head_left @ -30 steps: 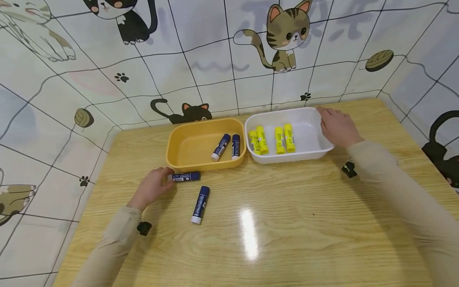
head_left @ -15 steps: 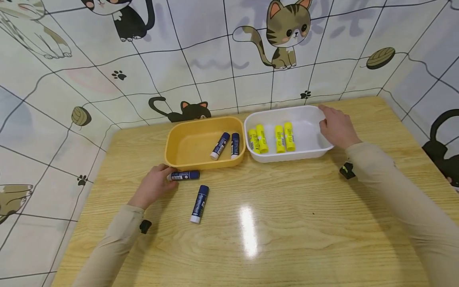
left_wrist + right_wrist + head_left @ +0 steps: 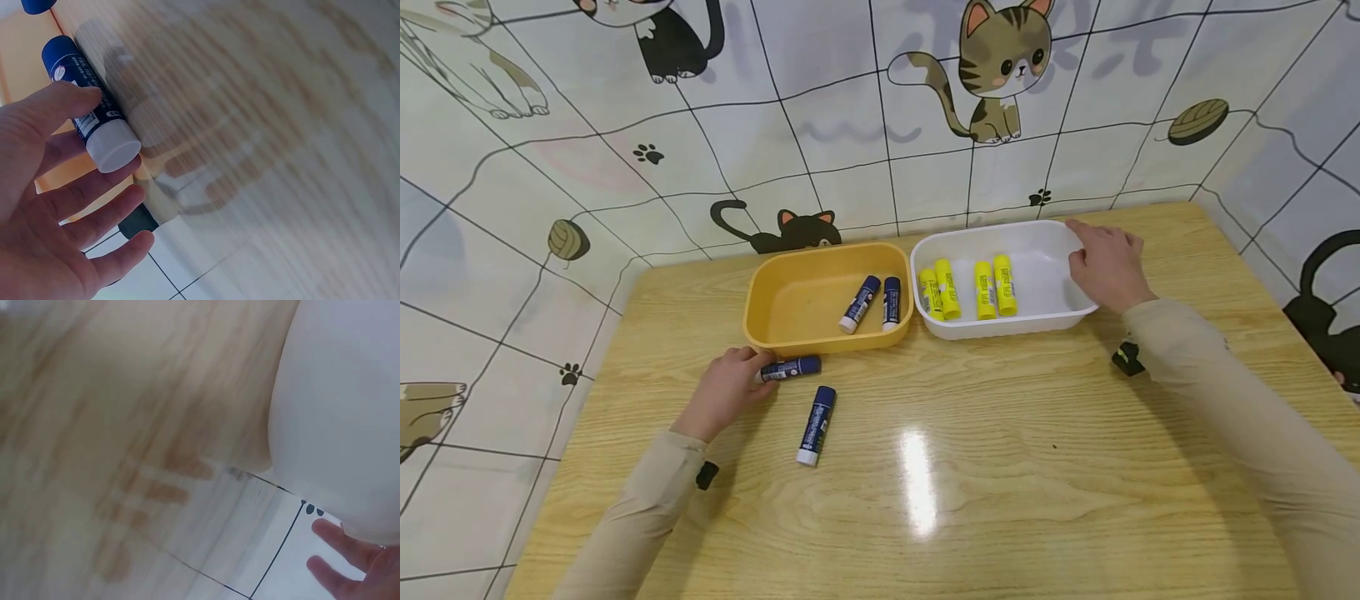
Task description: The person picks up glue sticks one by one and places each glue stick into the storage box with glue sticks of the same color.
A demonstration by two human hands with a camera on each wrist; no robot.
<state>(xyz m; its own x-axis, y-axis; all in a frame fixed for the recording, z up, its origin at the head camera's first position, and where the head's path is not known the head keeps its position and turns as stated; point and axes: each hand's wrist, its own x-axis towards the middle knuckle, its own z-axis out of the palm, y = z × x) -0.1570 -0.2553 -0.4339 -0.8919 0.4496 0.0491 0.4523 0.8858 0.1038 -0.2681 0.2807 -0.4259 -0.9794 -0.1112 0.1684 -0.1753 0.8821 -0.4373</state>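
Observation:
My left hand [image 3: 721, 392] pinches a navy glue stick [image 3: 94, 103] near its white base, thumb on the near side and fingers behind. The other fingers are spread loosely. This stick lies along the front of the yellow tray [image 3: 801, 343], its blue cap pointing right. A second navy glue stick [image 3: 817, 427] lies on the table just nearer. My right hand [image 3: 1108, 265] holds the right end of the white tray [image 3: 1052, 233], with its thumb inside the rim. In the right wrist view, two straight fingers [image 3: 340, 544] show outside the tray wall.
Two navy glue sticks [image 3: 860, 305] lie at the right side of the yellow tray. Several yellow glue sticks [image 3: 985, 290] lie in the left half of the white tray. Both trays stand side by side on the wooden table [image 3: 1000, 467], close to the cat-patterned wall [image 3: 850, 108].
My left hand has shifted slightly right with the glue stick, whose cap end has swung a little away from me. The right hand keeps its place on the white tray.

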